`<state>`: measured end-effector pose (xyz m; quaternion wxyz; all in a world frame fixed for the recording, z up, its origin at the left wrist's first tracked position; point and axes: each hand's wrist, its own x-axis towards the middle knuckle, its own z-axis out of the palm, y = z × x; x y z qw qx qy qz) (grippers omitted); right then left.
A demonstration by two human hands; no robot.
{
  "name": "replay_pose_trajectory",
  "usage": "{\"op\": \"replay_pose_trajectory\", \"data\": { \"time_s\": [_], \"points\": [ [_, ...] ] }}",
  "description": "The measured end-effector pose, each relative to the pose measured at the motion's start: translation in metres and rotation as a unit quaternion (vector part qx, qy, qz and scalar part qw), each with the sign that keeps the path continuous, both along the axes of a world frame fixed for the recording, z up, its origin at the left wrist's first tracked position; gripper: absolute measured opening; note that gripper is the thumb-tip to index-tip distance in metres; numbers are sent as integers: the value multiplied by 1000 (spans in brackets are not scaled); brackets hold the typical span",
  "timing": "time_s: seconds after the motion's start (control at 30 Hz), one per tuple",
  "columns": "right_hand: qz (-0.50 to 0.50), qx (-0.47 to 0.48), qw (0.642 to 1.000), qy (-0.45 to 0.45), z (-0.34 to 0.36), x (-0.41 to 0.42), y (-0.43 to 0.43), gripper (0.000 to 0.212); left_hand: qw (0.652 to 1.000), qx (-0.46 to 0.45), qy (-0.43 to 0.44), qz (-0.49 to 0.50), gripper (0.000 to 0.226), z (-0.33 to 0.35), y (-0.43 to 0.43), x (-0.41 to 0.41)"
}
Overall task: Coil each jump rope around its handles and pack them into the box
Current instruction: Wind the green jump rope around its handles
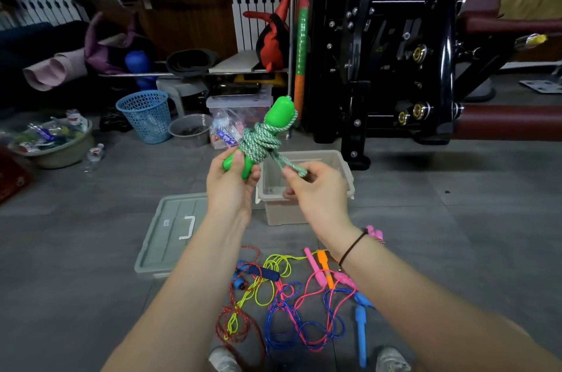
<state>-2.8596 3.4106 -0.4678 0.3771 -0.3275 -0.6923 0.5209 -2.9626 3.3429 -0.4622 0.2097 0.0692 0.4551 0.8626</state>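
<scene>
Grey floor tiles [91,250] carry a loose tangle of jump ropes [289,311] just ahead of the person's shoes [223,359]. A red speckled rope [226,320] with dark blue handles lies at nine o'clock of the heap and a yellow rope [275,265] at its middle. Blue and pink ropes cross at three o'clock among pink, orange and blue handles. Beyond the tangle, at eleven o'clock, a grey-green lid [164,238] lies flat, its white handle up. At twelve o'clock stands the open beige box [304,213].

Raised in front of the box is the green jump rope. Its two green handles [278,111] lie side by side, tilted toward one o'clock, with the green-and-white braided cord [261,140] wound round their middle. The left hand [231,186] has its fingers curled tight round the handles' lower ends. The right hand [316,189] pinches the cord's free stretch between thumb and fingers, drawn out toward four o'clock from the coil.

Farther off, a blue mesh basket [146,114] stands at ten o'clock and a black gym machine [395,52] at one o'clock.
</scene>
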Motion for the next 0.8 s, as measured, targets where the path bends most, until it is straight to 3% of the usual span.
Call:
{"op": "replay_pose_trajectory", "data": {
  "time_s": [0.13,0.23,0.33,0.4,0.47,0.53,0.7,0.73,0.8],
  "points": [
    [37,93,994,32,6,-4,-11,7,996,-26,36,73,7,1,1,-4],
    [112,105,987,47,14,-2,-18,18,990,-73,75,94,9,1,-1,-7],
    [147,167,974,53,20,7,-24,13,979,-128,121,100,12,0,-3,-7],
    [154,235,958,48,29,17,-23,17,947,-201,222,118,12,3,-6,-5],
    [151,318,936,24,41,26,-17,20,884,-271,365,106,11,11,-13,0],
    [144,359,922,6,48,33,-7,27,836,-271,475,37,15,20,-18,4],
    [177,267,947,-11,52,40,13,20,748,-275,594,-108,27,35,-26,8],
    [176,252,951,-29,50,39,16,22,745,-282,591,-124,29,36,-26,7],
    [129,251,957,-62,47,36,19,23,778,-271,545,-157,30,34,-25,6]
  ]
}}
